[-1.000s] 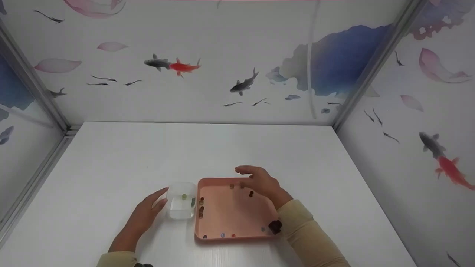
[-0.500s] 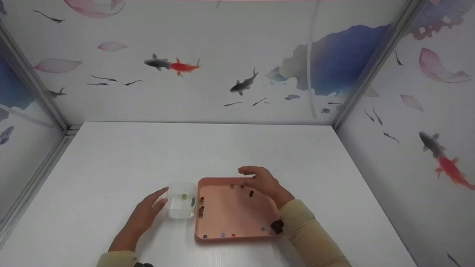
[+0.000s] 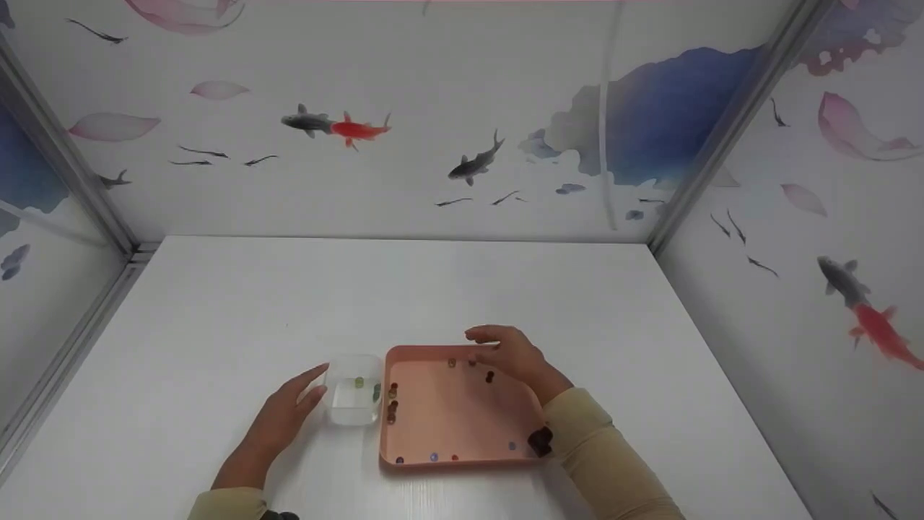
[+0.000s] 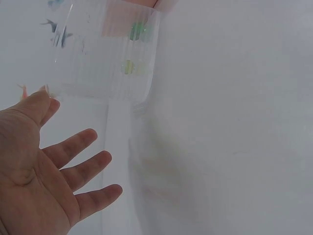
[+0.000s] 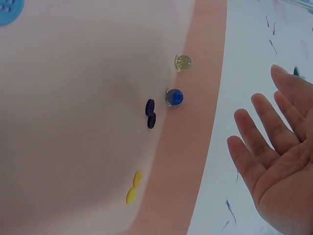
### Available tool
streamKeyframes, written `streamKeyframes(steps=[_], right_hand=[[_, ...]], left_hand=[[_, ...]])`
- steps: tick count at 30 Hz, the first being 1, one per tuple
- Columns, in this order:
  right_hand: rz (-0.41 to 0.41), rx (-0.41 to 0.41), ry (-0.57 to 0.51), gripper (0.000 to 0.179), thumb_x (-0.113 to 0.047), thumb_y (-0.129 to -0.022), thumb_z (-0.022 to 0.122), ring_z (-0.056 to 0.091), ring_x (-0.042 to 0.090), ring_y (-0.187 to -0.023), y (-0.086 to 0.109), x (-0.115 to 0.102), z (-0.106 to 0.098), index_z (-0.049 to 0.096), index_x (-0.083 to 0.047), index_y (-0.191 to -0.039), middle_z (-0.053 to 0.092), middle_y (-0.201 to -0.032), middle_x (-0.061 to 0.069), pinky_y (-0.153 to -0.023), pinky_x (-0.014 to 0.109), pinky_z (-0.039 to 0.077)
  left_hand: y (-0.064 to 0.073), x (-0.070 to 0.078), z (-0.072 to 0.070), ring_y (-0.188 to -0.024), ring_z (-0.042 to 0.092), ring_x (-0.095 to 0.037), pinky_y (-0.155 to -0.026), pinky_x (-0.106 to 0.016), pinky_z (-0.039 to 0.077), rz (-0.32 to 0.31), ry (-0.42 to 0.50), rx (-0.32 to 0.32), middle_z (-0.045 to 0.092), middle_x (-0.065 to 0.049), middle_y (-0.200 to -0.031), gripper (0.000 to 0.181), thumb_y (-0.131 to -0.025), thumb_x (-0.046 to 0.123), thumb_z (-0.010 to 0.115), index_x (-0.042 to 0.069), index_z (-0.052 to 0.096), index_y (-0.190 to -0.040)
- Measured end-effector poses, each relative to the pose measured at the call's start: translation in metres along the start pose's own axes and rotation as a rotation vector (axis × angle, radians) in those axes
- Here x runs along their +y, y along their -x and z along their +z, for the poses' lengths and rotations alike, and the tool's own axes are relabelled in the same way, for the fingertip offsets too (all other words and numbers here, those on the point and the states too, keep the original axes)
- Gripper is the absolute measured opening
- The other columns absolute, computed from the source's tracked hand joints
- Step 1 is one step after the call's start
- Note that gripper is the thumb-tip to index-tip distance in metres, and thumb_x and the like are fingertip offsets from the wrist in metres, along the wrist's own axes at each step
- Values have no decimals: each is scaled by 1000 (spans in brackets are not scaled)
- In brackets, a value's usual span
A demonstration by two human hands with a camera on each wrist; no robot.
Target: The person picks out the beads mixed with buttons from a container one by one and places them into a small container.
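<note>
My left hand (image 3: 281, 415) is beside a clear plastic tub (image 3: 351, 413), its fingertips right at the tub's left wall and its fingers spread in the left wrist view. Inside the tub are a green marble (image 4: 137, 31) and a yellowish marble (image 4: 128, 67). Over the far right corner of a pink tray (image 3: 462, 422), my right hand (image 3: 514, 355) has its fingers extended and nothing held. Near that side lie a blue marble (image 5: 174, 97), a clear yellowish marble (image 5: 183, 62), two dark buttons (image 5: 150, 107) and two yellow buttons (image 5: 137, 179).
Several small pieces (image 3: 392, 404) line the tray's left wall, and more, including a red one (image 3: 455, 458), sit along its near wall. A light blue button (image 5: 9, 10) shows at the corner of the right wrist view. Printed walls (image 3: 404, 195) enclose the white table (image 3: 245, 318).
My right hand has shifted slightly to the right over the tray's far edge. The left hand, the tub and the tray stay in place.
</note>
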State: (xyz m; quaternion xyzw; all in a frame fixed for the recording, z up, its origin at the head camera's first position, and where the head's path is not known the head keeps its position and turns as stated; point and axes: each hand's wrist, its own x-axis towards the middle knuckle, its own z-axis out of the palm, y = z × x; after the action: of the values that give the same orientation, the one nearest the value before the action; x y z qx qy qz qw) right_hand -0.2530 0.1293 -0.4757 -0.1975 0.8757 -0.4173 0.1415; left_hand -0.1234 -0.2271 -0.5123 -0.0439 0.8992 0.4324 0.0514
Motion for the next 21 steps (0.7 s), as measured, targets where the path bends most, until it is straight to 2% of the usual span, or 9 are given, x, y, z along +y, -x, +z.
streamKeyframes(steps=[9, 14, 21], right_hand=[[-15, 16, 27, 42, -25, -91, 69, 57, 31, -121, -3, 8, 1, 60, -12, -131, 61, -130, 9, -94, 45, 51], [-7, 16, 56, 40, -24, -92, 69, 58, 29, -119, -4, 10, 2, 62, -13, -130, 63, -127, 7, -95, 48, 49], [9, -11, 25, 40, -21, -91, 69, 60, 29, -115, -5, 13, 2, 62, -11, -129, 63, -126, 10, -92, 45, 52]], left_hand=[[0, 0, 1, -142, 25, -43, -114, -59, 20, 1, 2, 3, 32, -19, -154, 50, -104, 34, 44, 14, 38, -149], [0, 0, 1, -141, 27, -43, -113, -59, 21, 8, -4, 17, 34, -19, -152, 50, -103, 34, 45, 13, 39, -148], [-1, -2, 2, -141, 27, -42, -113, -59, 21, 17, -3, 26, 36, -18, -152, 50, -103, 36, 45, 12, 41, -147]])
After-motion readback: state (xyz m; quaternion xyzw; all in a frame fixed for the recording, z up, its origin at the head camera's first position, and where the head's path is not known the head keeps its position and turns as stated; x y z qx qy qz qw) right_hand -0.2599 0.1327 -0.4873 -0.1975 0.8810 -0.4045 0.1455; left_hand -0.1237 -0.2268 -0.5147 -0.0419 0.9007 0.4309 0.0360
